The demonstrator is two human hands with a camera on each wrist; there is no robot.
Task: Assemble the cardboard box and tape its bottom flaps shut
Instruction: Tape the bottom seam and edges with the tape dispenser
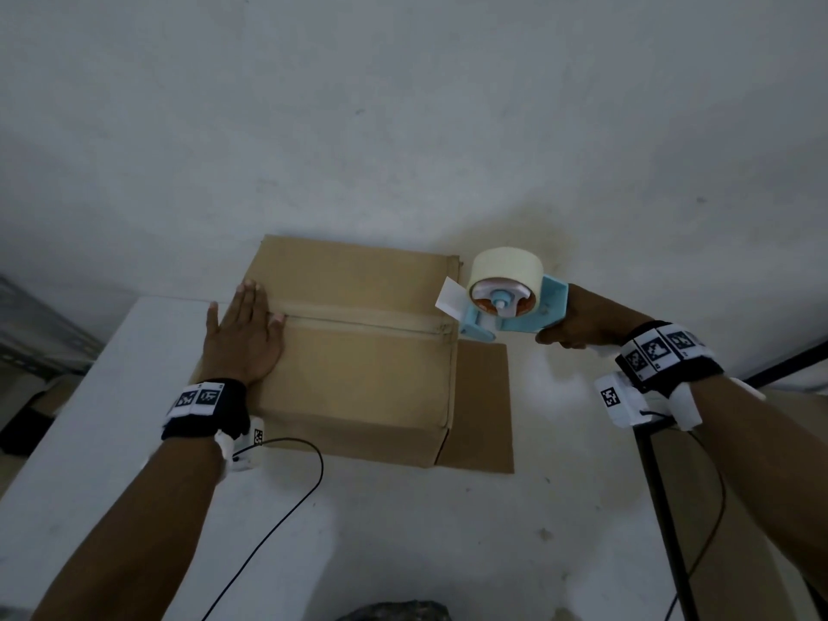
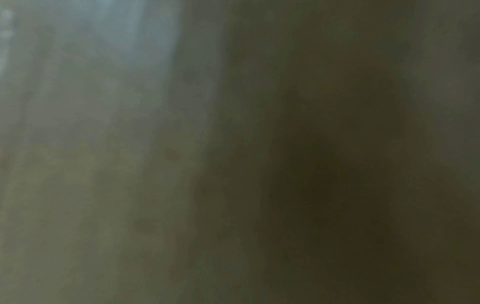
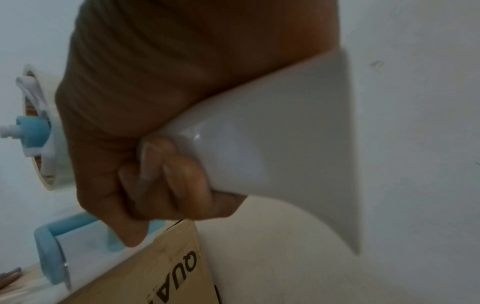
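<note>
The cardboard box (image 1: 358,351) sits on the white tabletop (image 1: 403,531) against the far edge, by the wall, with its closed flaps facing up and a strip of tape running along the centre seam from left to right. A loose flap (image 1: 481,405) lies flat on the tabletop at the box's right side. The left hand (image 1: 244,338) lies flat on the box's left end, fingers (image 1: 251,293) straight and spread, thumb beside the seam; its wrist view is dark and blurred. The right hand (image 1: 578,322) has its fingers (image 3: 182,185) clenched around the white handle of a light-blue tape dispenser (image 1: 511,302), which carries a cream roll of tape (image 1: 506,266). The dispenser's front end is at the box's right edge, at the end of the seam, with a short tab of tape sticking out from it.
</note>
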